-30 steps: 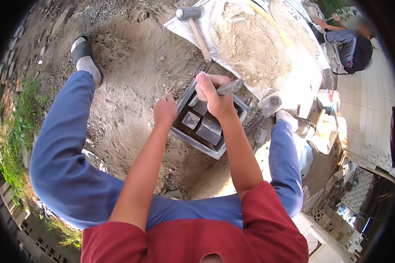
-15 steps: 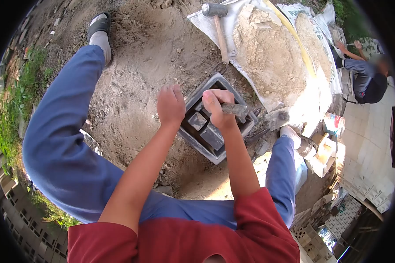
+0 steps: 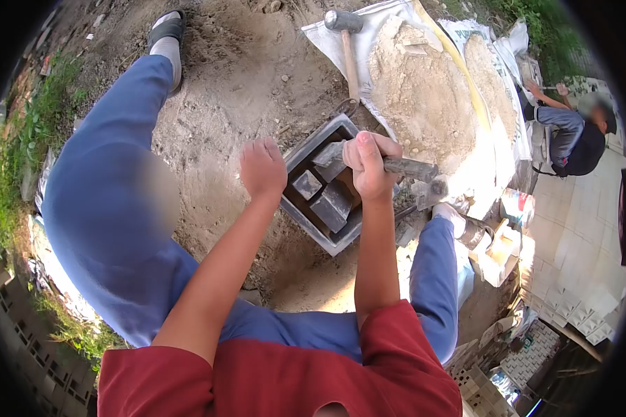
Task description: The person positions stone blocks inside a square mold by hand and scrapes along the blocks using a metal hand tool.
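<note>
A grey rectangular box (image 3: pixel 334 244) sits on the dirt between my legs, with several dark blocks (image 3: pixel 332 208) inside. Over its upper right part, my right hand (image 3: pixel 372 167) is closed around a tool. The tool's rough grey handle (image 3: pixel 414 169) sticks out to the right of the fist, and its flat end points left over the box opening. My left hand (image 3: pixel 263 167) is beside the box's left edge, back upward, with fingers curled together; nothing shows in it.
Above right, a mallet (image 3: pixel 348 48) lies on the edge of a white sheet bearing pale sandy material (image 3: pixel 421 83). Another hammer-like head (image 3: pixel 431 190) is right of the box. A wooden tray (image 3: pixel 499 254) and bucket (image 3: pixel 517 206) stand farther right. Another person (image 3: pixel 570 135) sits at upper right.
The view has shifted. My right hand has turned, so the tool's flat end now shows left of the fist, inside the box opening. My left hand remains beside the box.
</note>
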A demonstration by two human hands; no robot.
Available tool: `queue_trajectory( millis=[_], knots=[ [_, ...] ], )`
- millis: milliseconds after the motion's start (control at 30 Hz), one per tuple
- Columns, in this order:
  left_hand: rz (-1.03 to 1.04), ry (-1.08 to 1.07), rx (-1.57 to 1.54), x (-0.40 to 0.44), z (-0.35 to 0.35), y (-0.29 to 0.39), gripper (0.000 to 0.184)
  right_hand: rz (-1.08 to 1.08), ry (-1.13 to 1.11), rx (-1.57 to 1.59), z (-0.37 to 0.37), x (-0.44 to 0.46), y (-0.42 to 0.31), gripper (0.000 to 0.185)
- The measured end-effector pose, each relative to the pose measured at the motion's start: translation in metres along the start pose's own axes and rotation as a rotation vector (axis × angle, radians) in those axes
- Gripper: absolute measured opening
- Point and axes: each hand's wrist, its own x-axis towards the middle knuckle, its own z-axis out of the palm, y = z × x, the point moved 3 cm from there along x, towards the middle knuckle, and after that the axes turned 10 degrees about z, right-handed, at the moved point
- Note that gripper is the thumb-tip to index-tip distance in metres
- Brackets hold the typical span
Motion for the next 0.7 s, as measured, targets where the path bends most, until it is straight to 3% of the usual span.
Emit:
queue_trajectory(
  millis=[33, 167, 267, 333, 433, 567, 633, 700],
  knots=[
    [0.169, 0.023, 0.018, -0.001, -0.001, 0.007, 0.044, 0.007, -0.005, -0.004, -0.003, 0.004, 0.005, 0.046],
    [0.109, -0.023, 0.048, 0.002, -0.002, 0.008, 0.042, 0.04, -0.047, -0.078, -0.01, 0.006, 0.046, 0.043],
    [0.144, -0.045, 0.065, -0.01, -0.003, 0.005, 0.042, 0.122, 0.031, -0.065, -0.003, 0.005, 0.03, 0.044],
    [0.147, 0.048, -0.005, -0.002, -0.003, 0.013, 0.045, 0.028, 0.075, 0.043, -0.002, 0.006, 0.008, 0.043],
    [0.128, 0.019, 0.015, -0.001, -0.011, 0.015, 0.046, -0.056, 0.049, -0.079, 0.0, 0.008, 0.053, 0.041],
    [0.078, -0.14, 0.09, -0.006, -0.013, 0.012, 0.045, 0.115, 0.049, -0.16, -0.006, 0.016, 0.024, 0.045],
    [0.052, -0.102, 0.065, -0.001, -0.007, 0.016, 0.047, -0.029, 0.061, -0.017, -0.012, 0.008, -0.002, 0.048],
    [0.054, -0.118, 0.078, -0.003, -0.01, 0.012, 0.048, -0.078, 0.071, -0.045, -0.02, 0.015, 0.025, 0.047]
  ],
)
